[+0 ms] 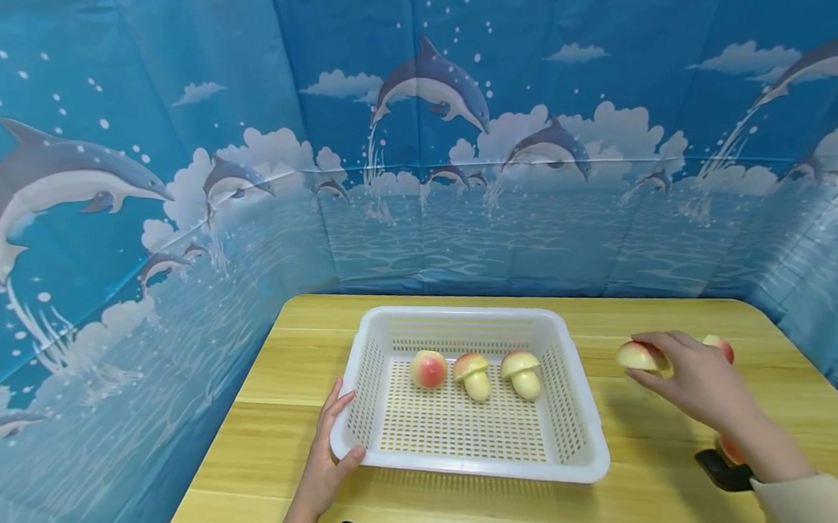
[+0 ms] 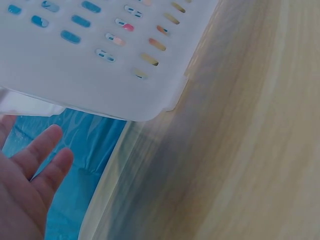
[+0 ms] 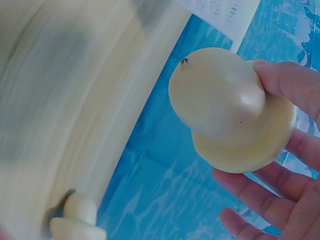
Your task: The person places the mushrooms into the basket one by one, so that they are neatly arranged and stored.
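Observation:
My right hand [image 1: 695, 373] pinches a toy mushroom [image 1: 639, 356] by its cap, between thumb and fingers, held up right of the basket. In the right wrist view its pale rounded stem [image 3: 215, 90] faces the camera. My left hand [image 1: 323, 464] rests at the near left corner of a white plastic basket [image 1: 473, 473], thumb and a finger on the rim; its other visible fingers are straight in the left wrist view. Inside lie two toy mushrooms [image 1: 478, 386] [image 1: 527, 386] with red-and-cream caps, beside a round red-and-cream piece [image 1: 428, 369] showing no stem.
Behind my right hand another toy mushroom [image 1: 720, 347] is partly hidden. A red rounded piece [image 1: 731, 449] shows beside my right wrist. The wooden table [image 1: 250, 428] ends at a blue dolphin-print curtain [image 1: 418, 238] on the left, back and right.

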Demonstrator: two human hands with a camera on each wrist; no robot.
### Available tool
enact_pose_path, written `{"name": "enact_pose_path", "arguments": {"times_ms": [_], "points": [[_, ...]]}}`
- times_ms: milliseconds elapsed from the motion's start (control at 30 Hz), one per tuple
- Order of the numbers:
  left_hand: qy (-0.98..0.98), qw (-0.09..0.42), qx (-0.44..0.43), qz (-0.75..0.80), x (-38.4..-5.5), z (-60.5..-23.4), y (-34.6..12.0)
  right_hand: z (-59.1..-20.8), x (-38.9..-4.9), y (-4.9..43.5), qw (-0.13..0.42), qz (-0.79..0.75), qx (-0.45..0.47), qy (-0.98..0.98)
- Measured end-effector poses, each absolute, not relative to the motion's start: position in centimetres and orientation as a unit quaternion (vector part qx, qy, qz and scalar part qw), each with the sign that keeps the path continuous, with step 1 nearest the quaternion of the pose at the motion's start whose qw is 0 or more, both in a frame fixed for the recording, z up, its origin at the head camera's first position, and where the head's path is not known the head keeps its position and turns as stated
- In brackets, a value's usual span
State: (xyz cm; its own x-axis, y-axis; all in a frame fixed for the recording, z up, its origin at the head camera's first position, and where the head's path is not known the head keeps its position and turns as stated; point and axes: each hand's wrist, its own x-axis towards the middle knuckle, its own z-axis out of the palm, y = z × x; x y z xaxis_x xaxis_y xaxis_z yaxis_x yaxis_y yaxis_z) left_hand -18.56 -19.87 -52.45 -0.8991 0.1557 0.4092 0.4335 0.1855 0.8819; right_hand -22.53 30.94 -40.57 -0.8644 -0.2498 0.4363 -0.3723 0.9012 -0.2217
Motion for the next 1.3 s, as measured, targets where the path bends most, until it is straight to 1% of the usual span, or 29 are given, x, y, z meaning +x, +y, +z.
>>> {"name": "enact_pose_path", "arguments": {"times_ms": [367, 633, 900, 1133, 1300], "points": [[-0.757, 0.112, -0.195, -0.614, -18.5, -52.3, -19.9, -39.6, -23.1, 28.8, 0.224, 0.171, 0.183, -0.942], [-0.756, 0.113, -0.196, -0.614, -18.5, -52.4, -19.9, -39.0, -23.2, 27.5, 0.249, 0.194, 0.205, -0.927], [-0.757, 0.115, -0.199, -0.612, -18.4, -52.3, -20.0, -38.3, -23.0, 26.2, 0.232, 0.217, 0.217, -0.923], [-0.757, 0.116, -0.201, -0.611, -18.5, -52.5, -20.0, -38.1, -23.2, 25.2, 0.207, 0.234, 0.221, -0.924], [-0.758, 0.114, -0.197, -0.612, -18.5, -52.4, -19.9, -38.1, -23.4, 24.5, 0.201, 0.240, 0.236, -0.920]]}}
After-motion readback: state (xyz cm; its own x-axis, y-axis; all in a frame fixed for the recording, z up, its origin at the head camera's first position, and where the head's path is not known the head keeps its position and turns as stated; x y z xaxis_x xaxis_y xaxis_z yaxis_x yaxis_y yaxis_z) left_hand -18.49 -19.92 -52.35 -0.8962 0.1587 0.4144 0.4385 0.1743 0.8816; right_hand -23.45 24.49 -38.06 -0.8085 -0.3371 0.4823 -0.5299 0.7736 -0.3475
